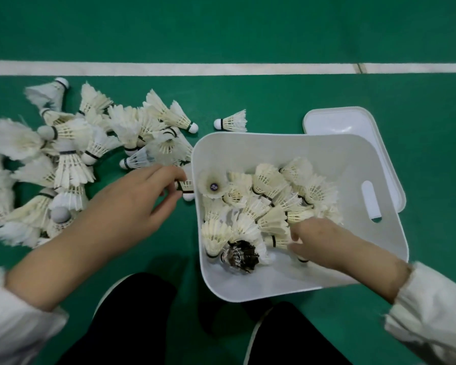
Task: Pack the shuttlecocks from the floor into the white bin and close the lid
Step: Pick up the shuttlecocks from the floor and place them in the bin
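The white bin point(353, 159) stands open on the green floor with several white shuttlecocks point(269, 191) and one dark shuttlecock point(241, 255) inside. Its lid point(334, 122) lies flat behind it, partly hidden by the bin. A large heap of shuttlecocks point(71, 154) covers the floor to the left. My left hand point(142, 196) pinches a shuttlecock point(187, 187) just outside the bin's left wall. My right hand point(319, 241) reaches down inside the bin with its fingers curled round a shuttlecock point(279, 239) lying there.
A white court line point(221, 68) runs across the floor behind everything. One loose shuttlecock point(232, 121) lies alone just behind the bin. My dark trouser knees point(142, 325) are at the bottom, close to the bin's near edge.
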Available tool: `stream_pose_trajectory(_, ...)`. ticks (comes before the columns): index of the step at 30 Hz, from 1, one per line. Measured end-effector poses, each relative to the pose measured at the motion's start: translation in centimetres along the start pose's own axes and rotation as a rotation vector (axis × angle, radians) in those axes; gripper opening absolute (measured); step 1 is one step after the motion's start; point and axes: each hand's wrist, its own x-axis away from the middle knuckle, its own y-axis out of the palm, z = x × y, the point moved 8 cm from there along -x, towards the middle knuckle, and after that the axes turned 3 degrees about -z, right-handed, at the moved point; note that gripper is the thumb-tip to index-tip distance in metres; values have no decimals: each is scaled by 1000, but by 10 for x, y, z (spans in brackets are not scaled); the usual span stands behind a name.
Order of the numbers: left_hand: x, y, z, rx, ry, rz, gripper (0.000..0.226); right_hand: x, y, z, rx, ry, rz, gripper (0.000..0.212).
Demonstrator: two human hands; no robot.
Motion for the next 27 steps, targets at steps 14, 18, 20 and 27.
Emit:
stream_pose_trajectory(14, 85, -24, -122, -96, -362, -39, 13, 29, -127, -220, -170, -556, 533, 22)
stream_pose_trajectory(18, 118, -24, -161, -104, -485, -17, 13, -20, -103, -262, -214, -466, 417, 23)
stream_pose_trajectory(20, 128, -21, -178, -101, -540, -19, 13, -41, -90, -276, -280, -424, 352, 23)
stream_pose_trajectory(27, 127, -5, -209, -81, -603, -9, 19, -81, -70, -324, -276, -420, 295, 29)
